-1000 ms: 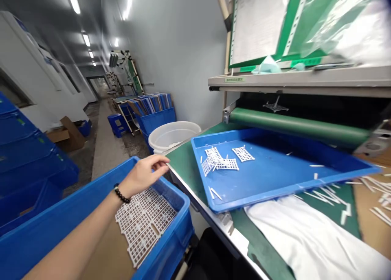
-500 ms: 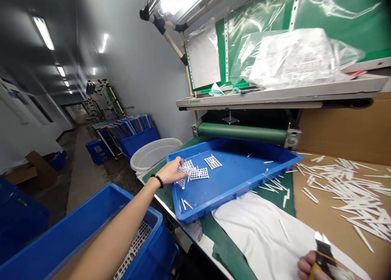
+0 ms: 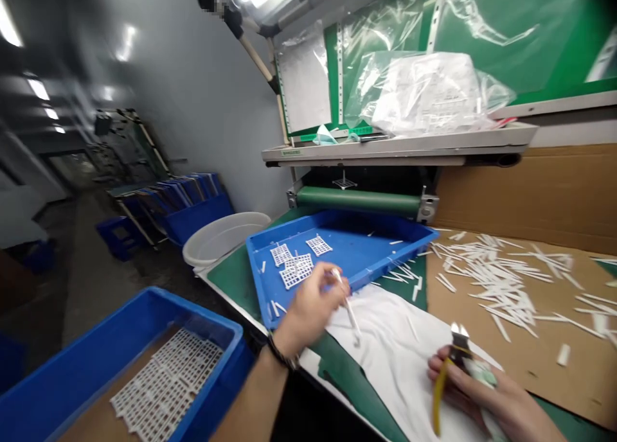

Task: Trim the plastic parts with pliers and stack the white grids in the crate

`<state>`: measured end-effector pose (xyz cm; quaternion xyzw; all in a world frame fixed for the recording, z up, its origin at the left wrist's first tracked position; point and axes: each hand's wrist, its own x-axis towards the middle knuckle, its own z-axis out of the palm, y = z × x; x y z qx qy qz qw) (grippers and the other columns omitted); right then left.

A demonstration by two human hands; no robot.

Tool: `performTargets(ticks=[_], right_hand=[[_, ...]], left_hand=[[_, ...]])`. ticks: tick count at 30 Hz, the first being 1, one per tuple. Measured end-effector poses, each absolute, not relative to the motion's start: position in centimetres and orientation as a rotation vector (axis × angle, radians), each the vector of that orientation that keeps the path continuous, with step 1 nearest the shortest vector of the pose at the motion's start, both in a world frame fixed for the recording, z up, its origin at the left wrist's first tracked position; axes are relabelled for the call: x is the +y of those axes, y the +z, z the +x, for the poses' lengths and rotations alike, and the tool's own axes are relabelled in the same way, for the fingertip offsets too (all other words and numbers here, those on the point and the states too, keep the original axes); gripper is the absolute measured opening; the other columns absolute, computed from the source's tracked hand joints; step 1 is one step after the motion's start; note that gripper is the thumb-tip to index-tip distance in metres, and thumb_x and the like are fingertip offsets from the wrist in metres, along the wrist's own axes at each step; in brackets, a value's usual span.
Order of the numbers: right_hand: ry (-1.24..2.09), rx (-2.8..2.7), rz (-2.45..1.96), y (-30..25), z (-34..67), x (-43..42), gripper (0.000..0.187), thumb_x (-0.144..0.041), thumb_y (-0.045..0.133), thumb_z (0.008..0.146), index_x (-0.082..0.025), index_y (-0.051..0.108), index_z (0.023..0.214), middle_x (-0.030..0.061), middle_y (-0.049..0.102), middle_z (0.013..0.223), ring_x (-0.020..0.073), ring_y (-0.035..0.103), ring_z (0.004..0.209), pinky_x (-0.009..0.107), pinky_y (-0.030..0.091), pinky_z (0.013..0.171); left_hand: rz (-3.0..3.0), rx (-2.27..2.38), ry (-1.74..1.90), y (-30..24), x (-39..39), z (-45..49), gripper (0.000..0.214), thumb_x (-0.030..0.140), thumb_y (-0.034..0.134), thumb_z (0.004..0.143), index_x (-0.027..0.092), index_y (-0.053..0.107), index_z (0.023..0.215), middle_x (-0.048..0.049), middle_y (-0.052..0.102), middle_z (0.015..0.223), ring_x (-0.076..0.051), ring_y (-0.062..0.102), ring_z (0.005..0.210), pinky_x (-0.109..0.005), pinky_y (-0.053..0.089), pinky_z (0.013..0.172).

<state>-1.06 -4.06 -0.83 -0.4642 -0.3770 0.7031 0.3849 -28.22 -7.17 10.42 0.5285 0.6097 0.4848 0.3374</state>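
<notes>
Head view. The left hand (image 3: 311, 310) is at the near edge of the tray (image 3: 385, 233), thumb and fingers pinched together on a white stick (image 3: 348, 307), whose far end hangs above the cloth (image 3: 400, 358). The right hand (image 3: 486, 397) is clamped around yellow-handled cutters (image 3: 446, 390), which are raised over the cloth; nothing can be made out between their jaws.

Several lattices (image 3: 296, 270) lie at the left of the tray, with short offcuts (image 3: 274, 308) scattered near them. More lattices (image 3: 164, 384) are stacked in the crate (image 3: 193, 307) at near left, off the counter (image 3: 231, 288). A large heap of loose sticks (image 3: 501, 288) lies on the cardboard (image 3: 578, 378) at right.

Work is judged to be part-way: lattices are already in the crate, while the tray's lattices and the heap of sticks are not.
</notes>
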Motion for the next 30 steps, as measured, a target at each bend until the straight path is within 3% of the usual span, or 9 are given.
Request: performTargets(ticks=[2,7,13,19,30], right_hand=[[1.790,-1.135,-1.228,1.5,-0.2,-3.7,0.057,-0.052,0.077,0.066,-0.015,0.059,0.106,0.0115,0.069,0.105,0.0316,0.060,0.109,0.036,0.053,0.092],[1.448,-1.880,-1.455,6.3,1.4,-2.8,0.043,-0.052,0.061,0.080,-0.019,0.062,0.108,0.0069,0.066,0.113,0.0303,0.057,0.110,0.035,0.047,0.094],[1.166,-2.522,-1.508,7.2,-1.5,-4.0,0.024,-0.028,0.051,0.084,-0.021,0.060,0.105,0.0089,0.066,0.105,0.0279,0.060,0.096,0.036,0.046,0.081],[1.090,-2.753,-1.595,6.9,-4.3,-4.4,0.014,-0.020,0.047,0.085,-0.018,0.058,0.094,0.0098,0.063,0.093,0.0260,0.061,0.088,0.034,0.043,0.076],[1.031,-2.787,-1.667,6.2,-6.1,-3.7,0.017,-0.018,0.053,0.079,-0.018,0.061,0.094,0.0103,0.067,0.089,0.0243,0.063,0.084,0.030,0.047,0.075]], left_hand=[[1.455,1.695,1.169,7.1,-8.3,-24.1,0.039,0.038,0.055,0.085,0.024,0.050,0.122,-0.0089,0.064,0.117,-0.019,0.067,0.085,-0.033,0.052,0.080],[1.662,1.798,1.110,2.1,-9.3,-21.0,0.040,0.034,0.032,0.096,0.024,0.052,0.130,-0.0070,0.059,0.130,-0.021,0.053,0.122,-0.036,0.042,0.104],[1.873,1.847,0.970,0.6,-9.4,-21.8,0.076,0.055,0.055,0.082,0.016,0.037,0.144,-0.0127,0.034,0.152,-0.034,0.018,0.143,-0.052,0.034,0.110],[1.938,1.732,0.933,0.0,-9.1,-22.5,0.090,0.061,0.059,0.078,0.018,0.025,0.150,-0.0131,0.037,0.149,-0.031,0.034,0.137,-0.044,0.041,0.108],[1.933,1.756,1.062,-1.7,-8.8,-22.2,0.104,0.058,0.065,0.072,0.019,0.013,0.152,-0.0153,0.041,0.147,-0.036,0.043,0.131,-0.048,0.046,0.103]])
